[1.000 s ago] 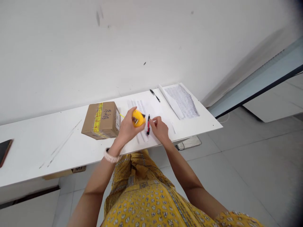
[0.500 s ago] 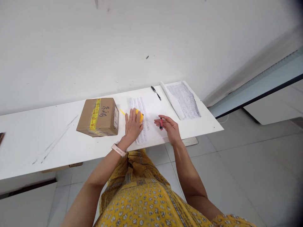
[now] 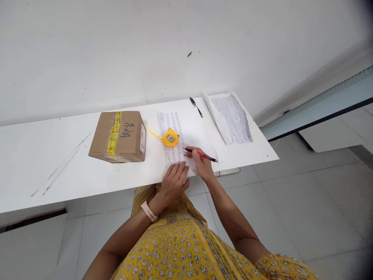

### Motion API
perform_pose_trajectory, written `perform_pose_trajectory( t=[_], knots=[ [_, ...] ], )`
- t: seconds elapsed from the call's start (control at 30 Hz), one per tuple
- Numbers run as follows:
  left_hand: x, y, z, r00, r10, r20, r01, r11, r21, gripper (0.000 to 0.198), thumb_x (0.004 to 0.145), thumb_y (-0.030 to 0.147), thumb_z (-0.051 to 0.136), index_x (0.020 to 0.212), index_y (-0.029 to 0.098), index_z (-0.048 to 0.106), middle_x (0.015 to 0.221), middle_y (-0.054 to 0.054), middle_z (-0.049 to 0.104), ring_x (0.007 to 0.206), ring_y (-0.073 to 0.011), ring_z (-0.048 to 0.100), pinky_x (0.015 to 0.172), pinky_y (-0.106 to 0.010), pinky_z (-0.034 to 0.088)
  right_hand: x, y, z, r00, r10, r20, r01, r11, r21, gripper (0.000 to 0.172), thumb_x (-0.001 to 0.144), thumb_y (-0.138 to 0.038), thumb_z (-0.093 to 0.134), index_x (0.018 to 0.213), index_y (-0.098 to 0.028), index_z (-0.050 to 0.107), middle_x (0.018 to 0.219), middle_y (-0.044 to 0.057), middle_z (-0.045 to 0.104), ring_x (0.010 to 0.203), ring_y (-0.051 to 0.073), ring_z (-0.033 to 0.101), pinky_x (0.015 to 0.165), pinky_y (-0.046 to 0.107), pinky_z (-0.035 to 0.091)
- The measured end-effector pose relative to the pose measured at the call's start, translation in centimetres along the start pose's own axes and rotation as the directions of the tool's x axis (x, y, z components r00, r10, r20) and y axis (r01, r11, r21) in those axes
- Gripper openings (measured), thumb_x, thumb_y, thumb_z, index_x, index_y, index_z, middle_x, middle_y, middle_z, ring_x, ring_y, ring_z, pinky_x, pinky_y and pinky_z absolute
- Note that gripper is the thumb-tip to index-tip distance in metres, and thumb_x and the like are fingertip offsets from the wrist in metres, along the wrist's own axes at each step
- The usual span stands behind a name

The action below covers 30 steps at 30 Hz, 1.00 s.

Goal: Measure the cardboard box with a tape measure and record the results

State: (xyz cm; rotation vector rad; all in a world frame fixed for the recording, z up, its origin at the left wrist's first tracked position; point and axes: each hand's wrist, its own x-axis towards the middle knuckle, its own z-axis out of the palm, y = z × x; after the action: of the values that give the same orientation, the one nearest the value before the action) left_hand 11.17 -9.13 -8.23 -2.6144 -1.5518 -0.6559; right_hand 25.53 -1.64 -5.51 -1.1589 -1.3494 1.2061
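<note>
In my right hand (image 3: pixel 201 164) is a red and black pen (image 3: pixel 207 156), its tip over the right part of a sheet of paper (image 3: pixel 190 130) covered on the left with columns of handwriting. My left hand (image 3: pixel 174 179) lies with fingers stretched out on the near edge of that sheet, holding nothing. A yellow tape measure (image 3: pixel 170 138) rests on the written columns, a short piece of its blade sticking out to the left. Whether the pen tip touches the paper, I cannot tell.
Left of the paper stands a taped cardboard box (image 3: pixel 118 136) with handwriting on top. A black pen (image 3: pixel 196 107) lies near the wall. To its right is a pad (image 3: pixel 231 118) with a densely written page folded over. The white table (image 3: pixel 58 155) runs along the wall.
My left hand has let go of the tape measure and moved down to the paper's near edge. My right hand has turned the pen into a writing grip and moved slightly left.
</note>
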Motion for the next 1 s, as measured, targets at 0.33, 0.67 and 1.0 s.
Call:
perform_pose_trajectory(
  t=[0.33, 0.67, 1.0],
  knots=[
    [0.11, 0.19, 0.13, 0.998, -0.024, 0.055, 0.018, 0.995, 0.100, 0.040, 0.099, 0.032, 0.047, 0.137, 0.022, 0.056, 0.148, -0.009, 0.051, 0.120, -0.0276, 0.058, 0.101, -0.045, 0.043, 0.24, 0.25, 0.22, 0.998, 0.034, -0.051, -0.037, 0.997, -0.065, 0.027, 0.087, -0.047, 0.060, 0.095, -0.022, 0.052, 0.071, -0.003, 0.060, 0.066, 0.014, 0.058, 0.065, 0.028, 0.046],
    [0.14, 0.28, 0.00, 0.996, -0.039, 0.083, 0.034, 0.998, 0.056, 0.041, 0.098, 0.031, 0.050, 0.138, 0.022, 0.055, 0.148, -0.011, 0.050, 0.123, -0.0280, 0.057, 0.102, -0.046, 0.042, 0.22, 0.69, 0.55, 0.986, -0.081, -0.147, 0.029, 0.945, -0.327, 0.033, 0.083, -0.036, 0.059, 0.061, -0.023, 0.038, 0.056, -0.006, 0.039, 0.055, 0.011, 0.038, 0.055, 0.027, 0.035],
    [0.06, 0.29, 0.10, 0.998, -0.030, 0.047, 0.027, 0.998, 0.064, 0.039, 0.099, 0.031, 0.049, 0.136, 0.021, 0.057, 0.147, -0.010, 0.053, 0.121, -0.0279, 0.058, 0.101, -0.046, 0.042, 0.26, 0.81, 0.47, 0.988, -0.089, -0.129, 0.035, 0.929, -0.370, 0.031, 0.086, -0.036, 0.057, 0.063, -0.023, 0.040, 0.057, -0.006, 0.040, 0.055, 0.011, 0.039, 0.056, 0.027, 0.034]
  ],
)
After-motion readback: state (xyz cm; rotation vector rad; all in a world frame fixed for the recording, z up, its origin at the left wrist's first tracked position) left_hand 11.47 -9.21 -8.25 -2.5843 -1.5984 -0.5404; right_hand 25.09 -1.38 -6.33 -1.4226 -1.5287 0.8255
